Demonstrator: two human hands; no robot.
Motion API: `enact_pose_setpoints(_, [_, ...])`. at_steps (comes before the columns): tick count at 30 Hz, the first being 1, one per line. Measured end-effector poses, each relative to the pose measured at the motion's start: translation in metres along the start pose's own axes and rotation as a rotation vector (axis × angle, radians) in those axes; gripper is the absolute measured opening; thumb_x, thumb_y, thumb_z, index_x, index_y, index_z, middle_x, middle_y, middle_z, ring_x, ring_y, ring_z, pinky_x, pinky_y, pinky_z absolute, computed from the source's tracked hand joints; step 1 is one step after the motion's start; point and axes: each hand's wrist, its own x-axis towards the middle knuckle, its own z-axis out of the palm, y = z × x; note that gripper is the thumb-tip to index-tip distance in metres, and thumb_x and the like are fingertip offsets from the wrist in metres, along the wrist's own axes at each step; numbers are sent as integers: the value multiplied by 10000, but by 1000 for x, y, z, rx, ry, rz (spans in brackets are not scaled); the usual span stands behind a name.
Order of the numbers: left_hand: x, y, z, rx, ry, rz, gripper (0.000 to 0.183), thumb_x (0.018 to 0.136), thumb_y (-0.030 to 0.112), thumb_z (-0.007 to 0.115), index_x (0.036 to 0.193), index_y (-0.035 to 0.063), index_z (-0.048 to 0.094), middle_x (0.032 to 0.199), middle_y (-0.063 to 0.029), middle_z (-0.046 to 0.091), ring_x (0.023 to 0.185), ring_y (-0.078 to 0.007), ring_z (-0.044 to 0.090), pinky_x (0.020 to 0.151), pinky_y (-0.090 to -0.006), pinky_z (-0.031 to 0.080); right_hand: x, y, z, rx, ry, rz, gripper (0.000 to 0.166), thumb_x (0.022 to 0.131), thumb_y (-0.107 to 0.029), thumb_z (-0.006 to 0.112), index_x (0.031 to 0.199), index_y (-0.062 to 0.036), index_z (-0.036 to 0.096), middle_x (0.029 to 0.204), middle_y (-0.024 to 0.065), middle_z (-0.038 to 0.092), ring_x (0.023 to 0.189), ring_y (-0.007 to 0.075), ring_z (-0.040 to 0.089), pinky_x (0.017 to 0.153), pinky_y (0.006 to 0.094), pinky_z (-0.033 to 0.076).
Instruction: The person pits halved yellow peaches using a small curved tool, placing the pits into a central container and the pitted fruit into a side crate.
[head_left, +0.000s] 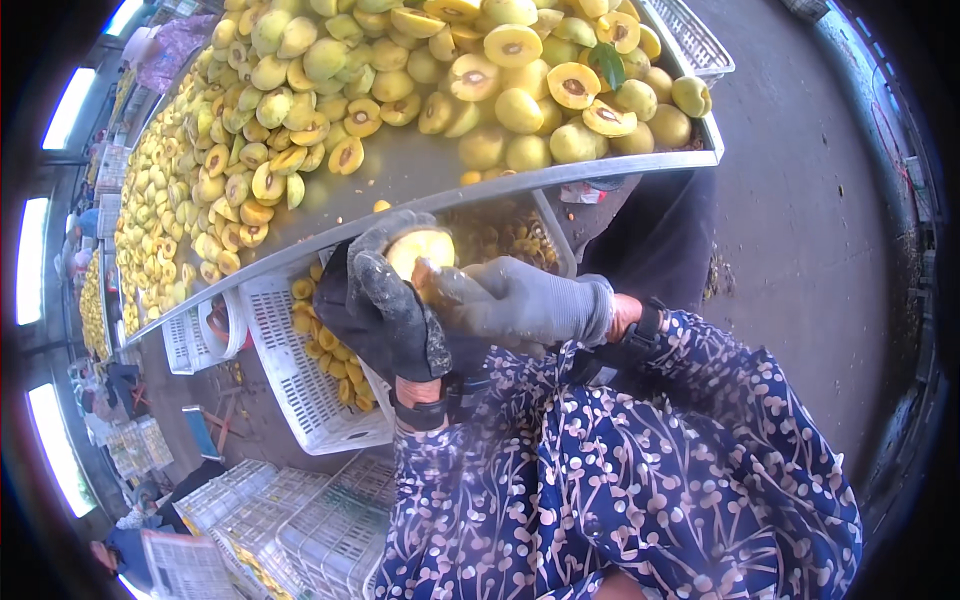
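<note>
My left hand (390, 300), in a dark, soiled glove, holds a halved yellow stone fruit (421, 249) with its cut face up. In a grey knit glove, my right hand (517, 300) has its fingertips at the lower edge of that fruit, beside a brownish piece; whether they grip a tool is hidden. Beyond both hands lies a metal-rimmed table (405, 176) heaped with whole and halved yellow fruit (512, 45). Many halves show brown pits or hollows.
Below the table edge, a white plastic crate (285, 360) holds hollowed fruit halves (330, 345). A container with pits and scraps (517, 232) sits under the rim. Stacked crates (330, 517) stand at lower left, near a small folding stool (202, 433). Other people are at far left.
</note>
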Motion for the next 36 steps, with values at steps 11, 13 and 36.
enact_pose_setpoints(11, [21, -13, -24, -186, -340, 0, 630, 985, 515, 327, 953, -35, 634, 871, -141, 671, 782, -246, 641, 753, -344, 507, -7, -14, -1, -392, 18, -257, 245, 854, -173, 604, 998, 25, 591, 716, 137, 628, 632, 215, 584, 610, 361, 473])
enact_pose_setpoints(13, [27, -12, -19, -252, -430, 69, 625, 974, 542, 341, 974, -21, 612, 835, -146, 647, 760, -250, 635, 699, -341, 519, -3, -10, 4, -355, 90, -290, 218, 882, -191, 582, 921, 23, 604, 651, 56, 608, 544, 163, 574, 523, 327, 459])
enact_pose_setpoints(36, [-2, -143, -148, 570, 380, -144, 330, 959, 230, 514, 1108, -42, 625, 1101, -128, 649, 1014, -228, 601, 928, -349, 445, 11, 122, -91, -1181, 267, -12, 331, 874, -345, 586, 970, -30, 555, 799, 215, 649, 777, 394, 634, 697, 469, 497])
